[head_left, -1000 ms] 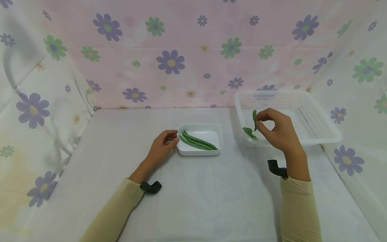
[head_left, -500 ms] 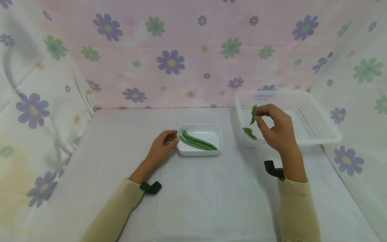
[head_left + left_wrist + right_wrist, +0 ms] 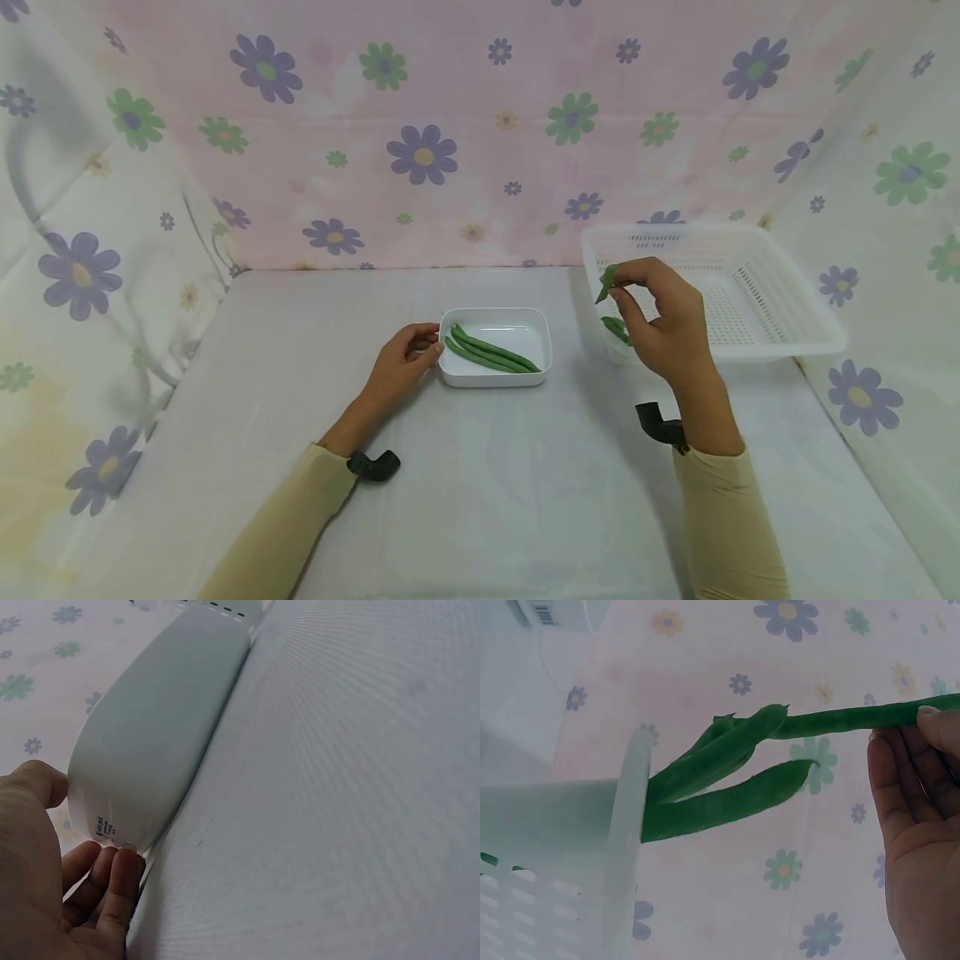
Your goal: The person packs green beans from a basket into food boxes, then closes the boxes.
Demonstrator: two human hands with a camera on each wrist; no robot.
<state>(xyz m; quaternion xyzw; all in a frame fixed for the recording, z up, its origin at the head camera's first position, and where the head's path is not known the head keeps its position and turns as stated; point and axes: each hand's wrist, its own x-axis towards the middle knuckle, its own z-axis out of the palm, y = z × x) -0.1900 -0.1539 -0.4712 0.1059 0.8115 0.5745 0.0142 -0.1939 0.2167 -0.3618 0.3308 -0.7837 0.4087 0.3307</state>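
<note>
My right hand (image 3: 667,325) pinches a green bean (image 3: 855,718) between thumb and fingers, above the left side of a white slotted basket (image 3: 795,348). Other green beans (image 3: 727,810) stick up over the basket's rim in the right wrist view, and the held bean's far end overlaps them there. At the middle of the table stands a small white dish (image 3: 495,380) with several green beans (image 3: 491,352) lying slantwise in it. My left hand (image 3: 401,362) holds the dish's left end, thumb and curled fingers against its wall.
A pale cloth covers the table (image 3: 487,483). Flowered curtains (image 3: 480,92) rise at the back and both sides. The basket stands at the back right, near the right curtain. A black wrist camera (image 3: 660,425) sits on my right wrist, another on my left.
My right hand has moved left with the bean, which now tilts more over the basket's left rim. My left hand and the dish have stayed put.
</note>
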